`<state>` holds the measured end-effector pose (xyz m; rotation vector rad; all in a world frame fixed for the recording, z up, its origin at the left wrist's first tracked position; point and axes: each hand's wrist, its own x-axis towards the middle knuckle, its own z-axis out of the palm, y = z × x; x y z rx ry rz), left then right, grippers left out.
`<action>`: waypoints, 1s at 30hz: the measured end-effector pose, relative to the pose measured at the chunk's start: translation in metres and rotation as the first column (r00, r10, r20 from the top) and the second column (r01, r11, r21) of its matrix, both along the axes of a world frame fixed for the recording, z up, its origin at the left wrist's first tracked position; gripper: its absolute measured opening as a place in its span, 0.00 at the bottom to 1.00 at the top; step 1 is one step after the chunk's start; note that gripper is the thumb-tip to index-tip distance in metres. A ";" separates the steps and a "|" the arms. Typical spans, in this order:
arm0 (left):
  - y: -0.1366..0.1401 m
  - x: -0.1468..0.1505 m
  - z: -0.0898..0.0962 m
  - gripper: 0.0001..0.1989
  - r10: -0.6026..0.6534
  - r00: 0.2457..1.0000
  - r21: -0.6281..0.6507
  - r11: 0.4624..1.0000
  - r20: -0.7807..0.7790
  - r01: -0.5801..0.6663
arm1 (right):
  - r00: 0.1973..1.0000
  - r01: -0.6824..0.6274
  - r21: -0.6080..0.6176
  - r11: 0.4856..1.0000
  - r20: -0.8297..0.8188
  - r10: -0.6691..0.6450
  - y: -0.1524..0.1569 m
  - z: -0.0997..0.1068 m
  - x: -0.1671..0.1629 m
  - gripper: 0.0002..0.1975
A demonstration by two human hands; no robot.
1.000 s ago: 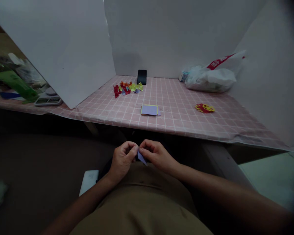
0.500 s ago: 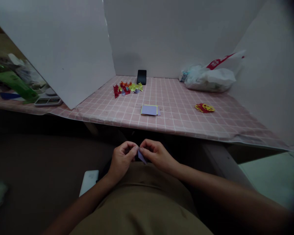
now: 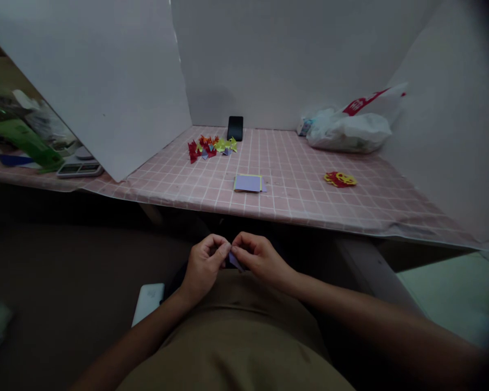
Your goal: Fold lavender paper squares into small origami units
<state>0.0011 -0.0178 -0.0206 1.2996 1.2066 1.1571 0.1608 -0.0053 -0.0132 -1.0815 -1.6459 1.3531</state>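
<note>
A small folded piece of purple paper (image 3: 235, 262) is pinched between my two hands, over my lap and below the table's front edge. My left hand (image 3: 207, 260) grips its upper left end between thumb and fingertips. From the other side, my right hand (image 3: 263, 258) pinches it close by, the fingertips of both hands nearly touching. Much of the paper is hidden behind the fingers. On the table beyond lies a stack of square paper sheets (image 3: 248, 183), purple on top with yellow beneath. Farther back sits a cluster of folded paper pieces (image 3: 207, 147) in red, orange, yellow and purple.
A dark phone (image 3: 235, 128) leans on the back panel. At right are a white plastic bag (image 3: 350, 131) and red-and-yellow cutouts (image 3: 340, 179). A kitchen scale (image 3: 80, 167) and a green package (image 3: 22, 136) lie left of the white panel. Beside my left forearm is a white device (image 3: 148, 300).
The purple paper has tilted slightly, and less of it shows below my fingers. Both hands keep their pinch in nearly the same place.
</note>
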 end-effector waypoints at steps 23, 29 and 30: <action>0.021 0.024 0.024 0.11 -0.058 0.997 0.106 0.993 0.057 0.052 | 0.995 0.101 0.090 0.991 -0.006 -0.101 0.017 0.029 0.021 0.11; 0.028 0.030 0.034 0.12 -0.142 0.989 0.088 0.986 0.036 0.139 | 0.989 0.142 0.146 0.979 -0.053 -0.136 0.023 0.038 0.029 0.12; 0.029 0.029 0.035 0.12 -0.135 0.990 0.096 0.987 0.035 0.131 | 0.991 0.124 0.123 0.985 -0.073 -0.115 0.023 0.039 0.030 0.12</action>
